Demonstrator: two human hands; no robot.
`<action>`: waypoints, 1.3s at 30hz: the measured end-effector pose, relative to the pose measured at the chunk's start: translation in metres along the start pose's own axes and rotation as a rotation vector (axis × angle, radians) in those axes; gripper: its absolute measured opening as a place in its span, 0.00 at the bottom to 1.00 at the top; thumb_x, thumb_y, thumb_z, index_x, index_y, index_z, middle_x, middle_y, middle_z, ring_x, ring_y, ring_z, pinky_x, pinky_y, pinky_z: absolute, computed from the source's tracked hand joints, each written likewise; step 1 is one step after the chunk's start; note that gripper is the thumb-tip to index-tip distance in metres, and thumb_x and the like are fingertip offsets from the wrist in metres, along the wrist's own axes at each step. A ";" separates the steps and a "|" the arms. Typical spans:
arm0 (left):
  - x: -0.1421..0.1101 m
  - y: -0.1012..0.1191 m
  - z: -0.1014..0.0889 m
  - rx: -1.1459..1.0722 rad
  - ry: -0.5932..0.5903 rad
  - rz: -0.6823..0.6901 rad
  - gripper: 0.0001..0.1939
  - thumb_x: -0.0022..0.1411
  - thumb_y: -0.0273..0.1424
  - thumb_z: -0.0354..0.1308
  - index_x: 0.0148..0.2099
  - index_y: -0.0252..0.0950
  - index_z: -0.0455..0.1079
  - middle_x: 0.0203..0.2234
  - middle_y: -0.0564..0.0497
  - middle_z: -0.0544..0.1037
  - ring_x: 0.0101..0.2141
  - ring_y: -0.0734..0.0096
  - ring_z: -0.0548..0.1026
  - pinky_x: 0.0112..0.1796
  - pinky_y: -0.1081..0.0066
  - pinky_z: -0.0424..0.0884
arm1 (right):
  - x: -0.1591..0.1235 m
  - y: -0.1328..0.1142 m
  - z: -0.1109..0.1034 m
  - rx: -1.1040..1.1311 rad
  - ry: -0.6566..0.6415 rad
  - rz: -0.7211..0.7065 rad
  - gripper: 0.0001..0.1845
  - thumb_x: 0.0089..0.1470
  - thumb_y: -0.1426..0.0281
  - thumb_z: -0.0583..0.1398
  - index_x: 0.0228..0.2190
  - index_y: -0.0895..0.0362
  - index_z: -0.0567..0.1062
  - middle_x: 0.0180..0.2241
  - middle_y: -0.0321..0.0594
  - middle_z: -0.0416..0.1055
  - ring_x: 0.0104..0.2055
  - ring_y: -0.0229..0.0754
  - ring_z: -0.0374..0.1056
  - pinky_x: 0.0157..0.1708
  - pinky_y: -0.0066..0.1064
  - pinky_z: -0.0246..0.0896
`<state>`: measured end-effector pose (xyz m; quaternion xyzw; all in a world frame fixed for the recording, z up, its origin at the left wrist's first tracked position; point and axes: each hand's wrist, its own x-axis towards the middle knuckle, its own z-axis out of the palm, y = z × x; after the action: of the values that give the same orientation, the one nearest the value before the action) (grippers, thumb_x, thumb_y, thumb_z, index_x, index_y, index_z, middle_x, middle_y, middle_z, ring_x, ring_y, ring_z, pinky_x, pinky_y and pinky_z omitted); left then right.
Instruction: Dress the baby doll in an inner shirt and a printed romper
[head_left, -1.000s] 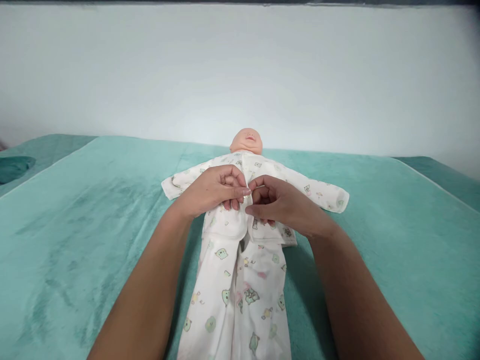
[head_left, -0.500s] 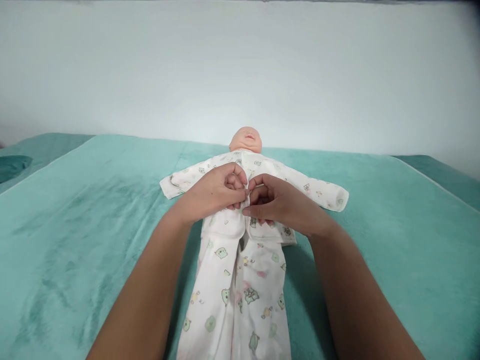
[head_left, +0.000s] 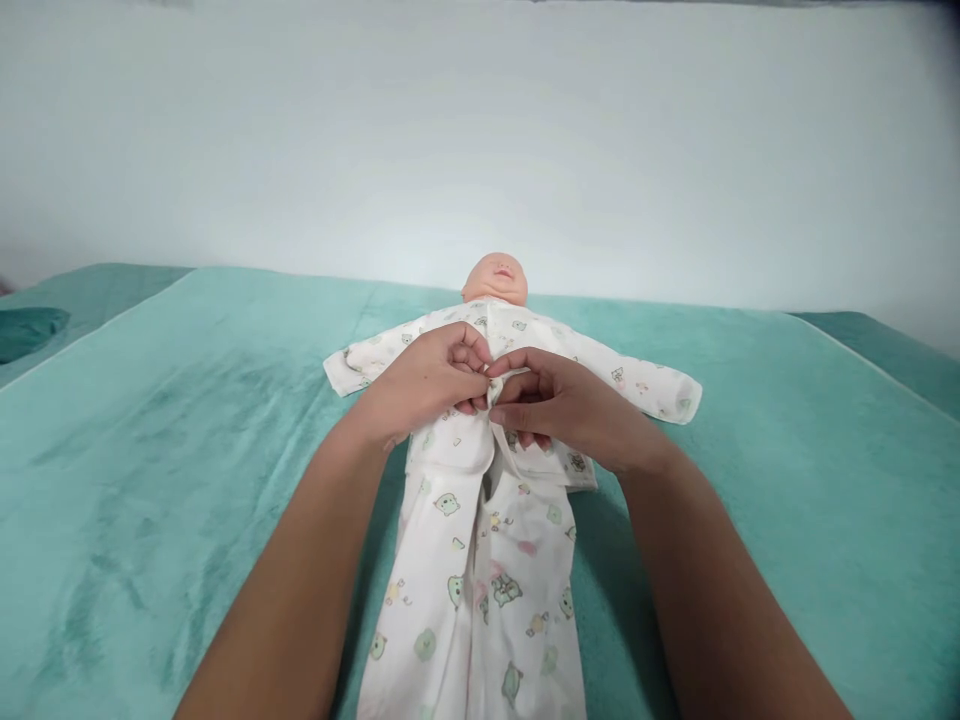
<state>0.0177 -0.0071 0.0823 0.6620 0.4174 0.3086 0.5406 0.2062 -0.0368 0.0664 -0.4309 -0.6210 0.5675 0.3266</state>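
A baby doll (head_left: 495,278) lies on its back with its head away from me. It wears a white baby shirt (head_left: 450,448) printed with small green animals, its sleeves spread to both sides, and matching white pants (head_left: 427,570). At the middle of the shirt front, my left hand (head_left: 442,372) pinches the front edge between thumb and fingers. Facing it, my right hand (head_left: 551,398) grips the other side of the front opening, fingertips close to the left ones. Any fastener between the fingertips is hidden. Below the hands the shirt's lower edges part slightly.
A teal plush blanket (head_left: 187,480) covers the surface under the doll, with creases on the left. Behind it rises a plain white wall (head_left: 480,130). A darker teal cloth (head_left: 30,333) lies at the far left edge.
The fingertips of both hands have shifted slightly at the shirt's front edge, and a small fold of cloth now stands up between them. The view has moved a little.
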 end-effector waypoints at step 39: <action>-0.003 0.002 -0.017 -0.048 -0.076 -0.051 0.06 0.54 0.26 0.65 0.36 0.34 0.73 0.21 0.54 0.72 0.22 0.79 0.69 0.25 0.77 0.68 | 0.005 0.015 0.008 -0.390 0.403 -0.282 0.07 0.52 0.64 0.63 0.33 0.54 0.79 0.21 0.32 0.68 0.23 0.35 0.61 0.24 0.29 0.54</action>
<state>0.0023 -0.0019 0.0881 0.6492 0.4060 0.2791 0.5795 0.2001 -0.0361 0.0499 -0.4991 -0.6945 0.2897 0.4297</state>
